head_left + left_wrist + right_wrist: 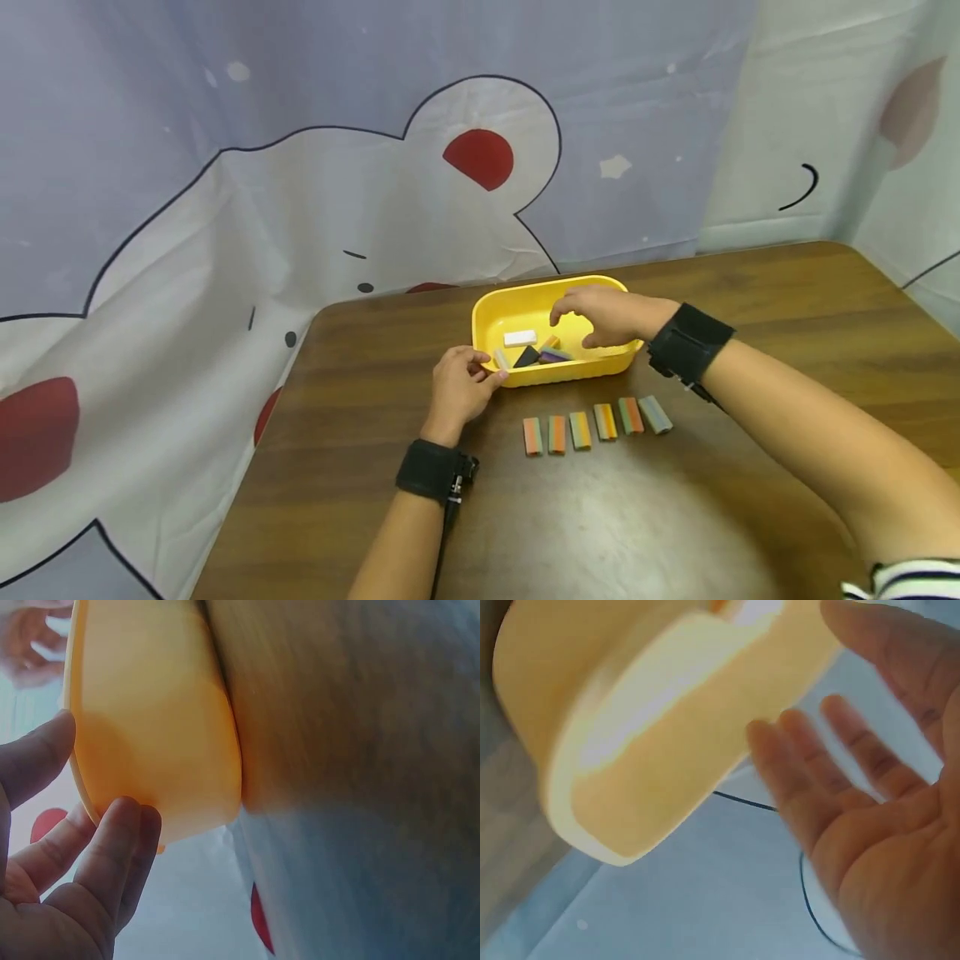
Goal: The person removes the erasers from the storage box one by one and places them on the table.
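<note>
A yellow plastic basin [566,373] stands on the table with several small block-like pieces inside, among them a white block [520,338], a black piece [527,357] and a purple one [555,356]. My left hand [459,387] holds the basin's near left corner, thumb at the rim and fingers against the outer wall, as the left wrist view also shows. Over the basin's right part hovers my right hand [611,315], fingers spread and slightly bent, nothing in it. In the right wrist view its palm [900,855] is bare.
In front of the basin lies a row of several two-coloured strips, from a pink-green strip [532,437] on the left to a grey strip [656,414] on the right. Behind the wooden table [360,358] hangs a patterned curtain [300,217].
</note>
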A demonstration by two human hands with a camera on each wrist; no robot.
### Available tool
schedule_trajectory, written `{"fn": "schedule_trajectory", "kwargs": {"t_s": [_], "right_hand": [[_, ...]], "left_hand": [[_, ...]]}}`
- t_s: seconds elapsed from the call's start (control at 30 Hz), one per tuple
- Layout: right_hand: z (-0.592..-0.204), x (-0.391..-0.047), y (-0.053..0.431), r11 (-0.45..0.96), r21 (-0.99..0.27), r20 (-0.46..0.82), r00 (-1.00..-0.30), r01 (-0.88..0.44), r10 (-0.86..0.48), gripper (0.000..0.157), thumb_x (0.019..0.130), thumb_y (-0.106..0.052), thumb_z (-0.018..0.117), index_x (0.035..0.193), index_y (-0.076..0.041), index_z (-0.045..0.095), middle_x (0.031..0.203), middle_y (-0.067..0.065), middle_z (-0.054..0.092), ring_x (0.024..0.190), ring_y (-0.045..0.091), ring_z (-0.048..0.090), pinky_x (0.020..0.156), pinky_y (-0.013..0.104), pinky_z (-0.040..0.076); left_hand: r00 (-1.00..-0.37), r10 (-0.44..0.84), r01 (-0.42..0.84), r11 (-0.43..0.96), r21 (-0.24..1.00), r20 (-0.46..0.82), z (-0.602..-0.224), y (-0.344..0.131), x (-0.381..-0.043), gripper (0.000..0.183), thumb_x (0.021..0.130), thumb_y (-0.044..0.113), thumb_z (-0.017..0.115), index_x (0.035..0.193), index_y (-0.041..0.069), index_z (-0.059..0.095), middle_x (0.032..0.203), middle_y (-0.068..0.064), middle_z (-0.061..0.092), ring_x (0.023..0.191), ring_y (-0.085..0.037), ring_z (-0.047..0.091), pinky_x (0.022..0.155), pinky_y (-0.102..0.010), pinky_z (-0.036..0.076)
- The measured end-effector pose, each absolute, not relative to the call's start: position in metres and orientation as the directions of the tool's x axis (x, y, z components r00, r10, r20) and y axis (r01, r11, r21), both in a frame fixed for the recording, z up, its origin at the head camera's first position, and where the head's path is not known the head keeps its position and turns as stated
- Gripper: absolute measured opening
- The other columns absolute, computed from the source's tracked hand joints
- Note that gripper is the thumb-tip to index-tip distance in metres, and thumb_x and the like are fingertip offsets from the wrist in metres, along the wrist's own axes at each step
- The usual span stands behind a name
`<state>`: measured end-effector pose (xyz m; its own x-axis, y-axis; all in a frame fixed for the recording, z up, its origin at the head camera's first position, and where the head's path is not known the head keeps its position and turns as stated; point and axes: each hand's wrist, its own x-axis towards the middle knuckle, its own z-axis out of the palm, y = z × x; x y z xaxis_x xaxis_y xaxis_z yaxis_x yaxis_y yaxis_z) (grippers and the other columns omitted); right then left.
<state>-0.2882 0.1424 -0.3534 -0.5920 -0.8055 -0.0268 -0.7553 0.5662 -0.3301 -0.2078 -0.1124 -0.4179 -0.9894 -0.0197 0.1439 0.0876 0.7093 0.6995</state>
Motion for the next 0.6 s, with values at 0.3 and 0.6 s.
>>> {"fn": "schedule_trajectory", "kwargs": {"t_s": [0.3, 0.6], "right_hand": [[-0.373, -0.315, 0.119, 0.605, -0.323, -0.299, -0.528, -0.728, -0.795, 0.055, 0.071, 0.012, 0.078, 0.117, -0.013, 0.061, 0.12, 0.013, 0.056, 0.104, 0.031, 0.059, 0.081, 0.035, 0.055], [-0.377, -0.315, 0.112, 0.621, -0.315, -0.349, -0.521, -0.717, -0.779, 0.054, 0.069, 0.02, 0.07, 0.11, -0.013, 0.061, 0.117, 0.011, 0.057, 0.095, 0.024, 0.055, 0.082, 0.035, 0.053]], "left_hand": [[-0.987, -0.006, 0.109, 0.719, 0.686, 0.163, -0.417, -0.108, -0.207, 0.034, 0.081, 0.026, 0.081, 0.1, 0.0, 0.069, 0.119, -0.014, 0.058, 0.091, -0.025, 0.062, 0.077, -0.033, 0.055], [-0.988, -0.001, 0.108, 0.715, 0.691, 0.155, -0.416, -0.101, -0.209, 0.035, 0.081, 0.026, 0.081, 0.099, -0.001, 0.069, 0.12, -0.014, 0.057, 0.091, -0.023, 0.063, 0.076, -0.029, 0.056]]}}
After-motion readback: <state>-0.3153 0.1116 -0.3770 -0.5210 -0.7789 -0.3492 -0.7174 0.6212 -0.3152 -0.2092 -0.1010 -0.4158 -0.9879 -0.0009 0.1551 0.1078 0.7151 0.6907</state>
